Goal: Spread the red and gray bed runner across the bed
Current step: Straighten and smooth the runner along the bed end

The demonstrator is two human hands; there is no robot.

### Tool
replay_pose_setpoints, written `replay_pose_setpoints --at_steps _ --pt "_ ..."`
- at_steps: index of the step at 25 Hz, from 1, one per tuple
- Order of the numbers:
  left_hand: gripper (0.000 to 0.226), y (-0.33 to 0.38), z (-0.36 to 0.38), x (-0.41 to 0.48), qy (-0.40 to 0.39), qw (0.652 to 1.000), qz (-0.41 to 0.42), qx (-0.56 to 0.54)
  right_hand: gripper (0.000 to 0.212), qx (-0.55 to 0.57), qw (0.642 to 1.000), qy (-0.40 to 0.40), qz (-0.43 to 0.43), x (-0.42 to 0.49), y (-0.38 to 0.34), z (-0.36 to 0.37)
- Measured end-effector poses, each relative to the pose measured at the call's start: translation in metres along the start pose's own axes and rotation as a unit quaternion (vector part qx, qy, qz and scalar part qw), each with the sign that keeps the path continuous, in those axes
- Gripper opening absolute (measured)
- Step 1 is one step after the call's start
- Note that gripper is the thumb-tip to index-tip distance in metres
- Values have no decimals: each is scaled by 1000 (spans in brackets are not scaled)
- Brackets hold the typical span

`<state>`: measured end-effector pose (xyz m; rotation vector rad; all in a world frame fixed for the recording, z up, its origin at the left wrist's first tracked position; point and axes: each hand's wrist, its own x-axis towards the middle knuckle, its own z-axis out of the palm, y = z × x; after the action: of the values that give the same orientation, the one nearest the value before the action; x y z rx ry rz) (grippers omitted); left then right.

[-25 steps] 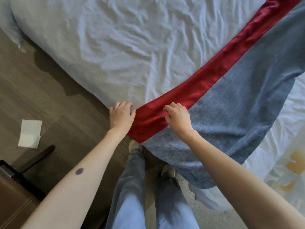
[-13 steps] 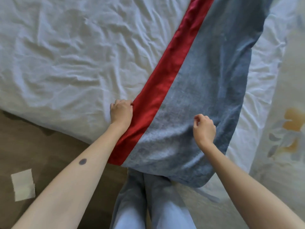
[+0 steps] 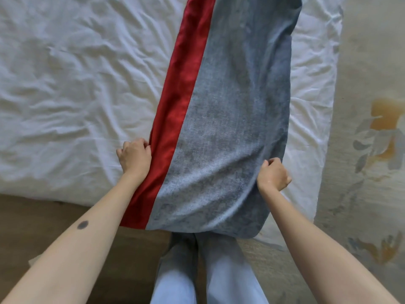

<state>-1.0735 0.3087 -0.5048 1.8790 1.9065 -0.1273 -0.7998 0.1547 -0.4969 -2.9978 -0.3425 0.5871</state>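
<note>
The bed runner lies lengthwise away from me across the white bed, gray over most of its width with a red band along its left side. Its near end hangs over the bed's front edge above my legs. My left hand grips the red left edge, fingers curled on the fabric. My right hand is closed in a fist on the gray right edge. The runner's far end runs out of the frame at the top.
Wrinkled white sheet shows on both sides of the runner. A wooden floor lies at the lower left. A pale carpet with a floral pattern runs along the bed's right side. My jeans-clad legs stand against the bed's edge.
The runner has swung from a diagonal to nearly straight across the bed. My right hand moved from the red band out to the gray right edge; my left hand stays on the red edge.
</note>
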Motion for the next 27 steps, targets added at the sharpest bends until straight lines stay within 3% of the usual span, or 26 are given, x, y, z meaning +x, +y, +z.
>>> replay_pose_setpoints --at_steps 7,13,27 --pt "21 -33 -20 -3 73 996 -14 54 21 -34 998 -9 -48 -3 6 2" --pt "18 -79 -13 -27 50 995 -61 58 20 -65 995 -26 -66 -35 21 18" --pt "13 -103 -11 -46 14 992 -79 94 19 -97 991 -52 -70 -66 51 27"
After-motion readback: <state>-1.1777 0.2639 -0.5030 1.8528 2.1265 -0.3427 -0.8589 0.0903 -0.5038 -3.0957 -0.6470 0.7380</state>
